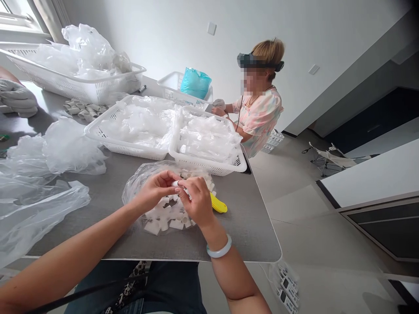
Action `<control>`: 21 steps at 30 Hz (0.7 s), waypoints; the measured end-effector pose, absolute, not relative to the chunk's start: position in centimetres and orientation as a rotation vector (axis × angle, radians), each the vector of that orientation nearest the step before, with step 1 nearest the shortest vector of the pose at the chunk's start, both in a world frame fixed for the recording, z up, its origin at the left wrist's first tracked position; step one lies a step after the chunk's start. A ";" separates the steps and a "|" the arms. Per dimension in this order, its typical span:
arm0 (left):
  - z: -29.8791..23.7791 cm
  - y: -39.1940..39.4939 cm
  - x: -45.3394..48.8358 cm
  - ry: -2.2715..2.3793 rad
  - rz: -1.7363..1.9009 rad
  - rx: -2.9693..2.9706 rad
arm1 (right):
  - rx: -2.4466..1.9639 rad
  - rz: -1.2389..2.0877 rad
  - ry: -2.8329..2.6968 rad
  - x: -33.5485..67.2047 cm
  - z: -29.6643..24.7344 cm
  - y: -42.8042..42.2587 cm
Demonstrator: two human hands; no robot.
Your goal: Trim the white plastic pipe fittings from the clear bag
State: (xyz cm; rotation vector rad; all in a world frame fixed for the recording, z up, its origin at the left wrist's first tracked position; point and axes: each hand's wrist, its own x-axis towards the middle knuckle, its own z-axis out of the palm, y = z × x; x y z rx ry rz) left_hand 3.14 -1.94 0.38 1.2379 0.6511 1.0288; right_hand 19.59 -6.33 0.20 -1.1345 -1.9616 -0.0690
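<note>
A small white tube piece [176, 183] is pinched between the fingers of my left hand [159, 186] and my right hand [198, 199], above the table near its front edge. The end of a yellow handle [218, 204] sticks out from behind my right hand; the rest of that tool is hidden, and I cannot tell whether the palm holds it. Below my hands, several short white tube pieces [176, 224] lie in and around a crumpled clear plastic bag [133, 185]. Their cut ends are round and hollow.
White baskets [137, 151] filled with clear plastic bags stand behind my hands, another basket [98, 89] at back left. Grey-white tube pieces [85, 110] and loose plastic bags [42, 209] lie left. A co-worker [262, 104] is beyond the table [235, 244]; a blue bag [195, 83] sits in a basket.
</note>
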 end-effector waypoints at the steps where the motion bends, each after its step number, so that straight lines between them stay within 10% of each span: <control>1: 0.3 -2.0 3.1 0.651 1.036 1.289 | -1.156 -0.088 -1.961 19.2 0.0 -6.4; 21: 0.8 -2.2 3.3 0.541 0.911 1.092 | -1.059 -0.070 -1.721 20.0 -0.1 -7.0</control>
